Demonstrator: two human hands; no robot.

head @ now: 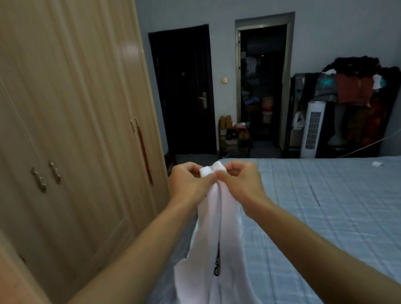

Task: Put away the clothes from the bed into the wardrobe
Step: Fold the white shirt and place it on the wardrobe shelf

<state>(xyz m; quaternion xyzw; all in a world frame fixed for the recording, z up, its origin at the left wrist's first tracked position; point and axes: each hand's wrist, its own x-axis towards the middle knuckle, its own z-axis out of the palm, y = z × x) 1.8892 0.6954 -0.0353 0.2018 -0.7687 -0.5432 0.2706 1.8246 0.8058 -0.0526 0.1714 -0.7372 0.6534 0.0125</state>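
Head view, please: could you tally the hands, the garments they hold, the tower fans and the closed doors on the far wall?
Hands: 2, the left hand and the right hand
Garments held: 1, the white garment
Tower fans: 1, the white tower fan
Closed doors: 1, the dark door
Total: 5

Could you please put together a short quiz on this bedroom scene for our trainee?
1. True or false: the wardrobe doors stand open.
2. What do the left hand and the right hand pinch together? A) white garment B) pillow C) hanger
3. Fill in: the wardrobe stands on the person's ____ side.
Key: 1 false; 2 A; 3 left.
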